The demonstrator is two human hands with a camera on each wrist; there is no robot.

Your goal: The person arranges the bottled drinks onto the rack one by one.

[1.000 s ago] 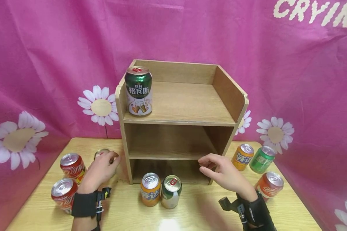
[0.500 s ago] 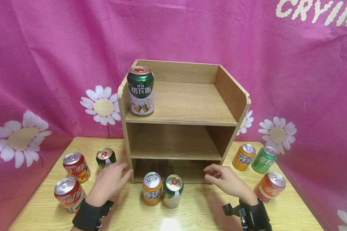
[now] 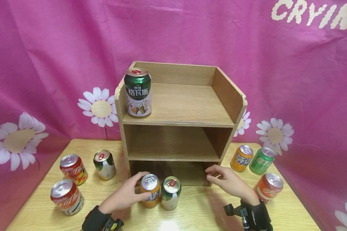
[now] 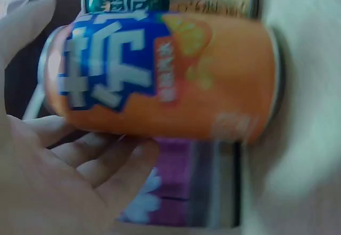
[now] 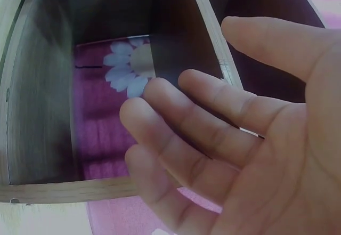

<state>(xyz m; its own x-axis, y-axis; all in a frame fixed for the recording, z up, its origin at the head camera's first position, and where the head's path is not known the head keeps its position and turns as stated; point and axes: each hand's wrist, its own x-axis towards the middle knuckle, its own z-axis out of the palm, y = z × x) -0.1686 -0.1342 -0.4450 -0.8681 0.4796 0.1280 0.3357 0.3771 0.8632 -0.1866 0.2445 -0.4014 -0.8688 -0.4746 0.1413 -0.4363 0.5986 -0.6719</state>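
My left hand is at an orange soda can standing in front of the wooden shelf. In the head view its thumb crosses the front of the can and its fingers reach the far left side. The left wrist view shows the orange can between the spread thumb and the fingers; firm contact cannot be made out. A green and white can stands close against the orange one's right. My right hand hovers by the shelf's lower right edge, fingers loosely bent, holding nothing.
On the upper shelf's left stands a green and white can. Two red cans and another green and white can are on the left. On the right are an orange can, a green can and a red can.
My left hand has moved from the green and white can on the left across to the orange can at the front. My right hand has shifted only slightly.
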